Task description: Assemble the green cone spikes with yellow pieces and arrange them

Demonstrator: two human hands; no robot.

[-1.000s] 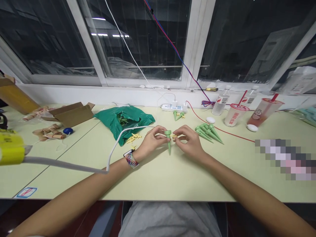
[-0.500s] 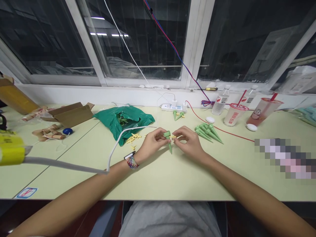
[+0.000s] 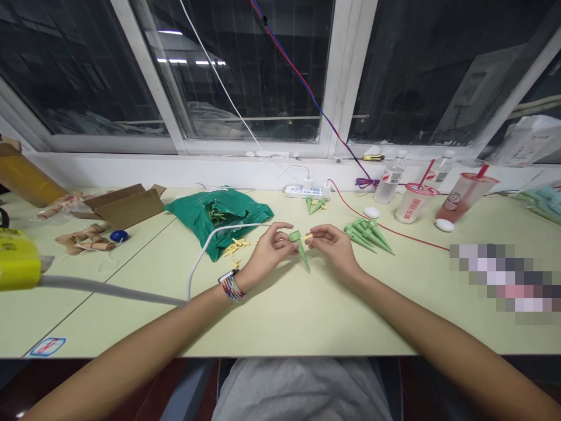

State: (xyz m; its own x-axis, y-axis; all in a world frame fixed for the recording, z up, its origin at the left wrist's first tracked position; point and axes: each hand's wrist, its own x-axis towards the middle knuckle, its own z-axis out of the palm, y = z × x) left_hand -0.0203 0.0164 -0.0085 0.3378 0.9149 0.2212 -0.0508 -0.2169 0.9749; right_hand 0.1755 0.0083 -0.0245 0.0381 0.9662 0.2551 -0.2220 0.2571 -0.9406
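My left hand is closed on a green plastic plant watering spike, its point slanting down to the right. From the right, my right hand pinches a small yellow plastic piece against the side of the spike's head. How deep the piece sits in the spike is too small to tell. To the right of my right hand lies a pile of green spikes. Loose yellow pieces are scattered left of my left hand, beside a green plastic bag that holds more green parts.
A white cable arches over the table near my left forearm. Two green spikes lie by a power strip. Drink cups, bottles and white oval objects stand at the right; a cardboard box and wooden toys at the left.
The spike in my left hand has tilted, its tip swinging right. My left index finger has lifted and straightened a little. The right hand still pinches the yellow piece at the spike's head.
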